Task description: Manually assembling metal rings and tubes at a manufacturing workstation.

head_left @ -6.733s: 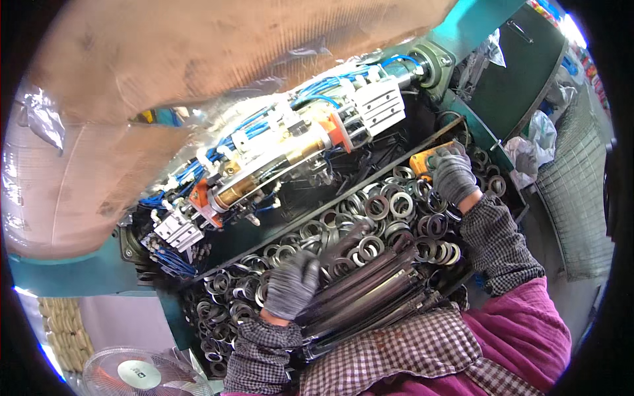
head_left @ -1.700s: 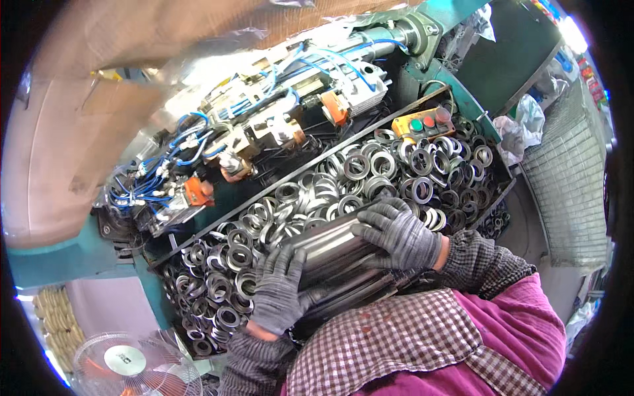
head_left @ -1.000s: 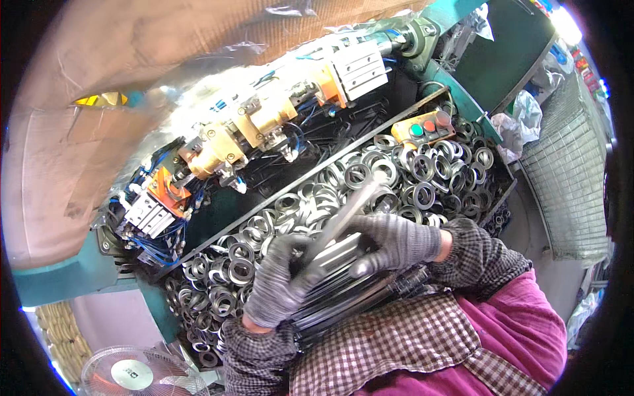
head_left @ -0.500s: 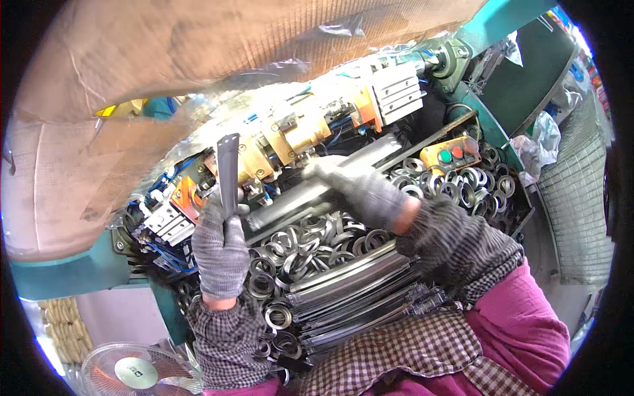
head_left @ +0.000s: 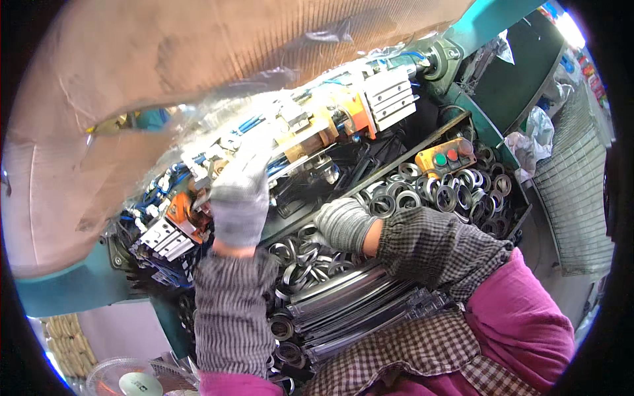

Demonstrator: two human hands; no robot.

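- Head view: left hand (head_left: 239, 198) in a grey knit glove is raised at about 10 o'clock from frame centre, up against the machine's feed mechanism (head_left: 310, 135) with its orange blocks, white connector blocks and blue tubing.
- Left grip: fingers are curled downward over something at the mechanism; what is enclosed cannot be told, as the back of the glove hides the palm side.
- Right hand (head_left: 343, 224), also grey-gloved, is seen at centre, resting low on the metal rings (head_left: 310, 254) at the near edge of the tray (head_left: 409, 155).
- Right grip: fingers are bent and pressed into the ring pile; whether a ring is actually pinched cannot be told.
- Stacked ring columns (head_left: 356, 307) are laid as long rows at 6 o'clock of the right hand, just beside the wrist and touching the loose rings.
- More loose rings (head_left: 462, 188) are spread at 2 o'clock of the right hand, near the control box (head_left: 446, 157) with green and red buttons.
- Progress, as judged: loading appears mid-way; many rings are left in the tray and several stacked rows are not yet taken up.
- Relative to the grips: rings are touched by the right hand; well apart from the left hand, at its 4 o'clock.
- Brown cover sheet (head_left: 198, 59) is overhanging the machine at 12 o'clock.
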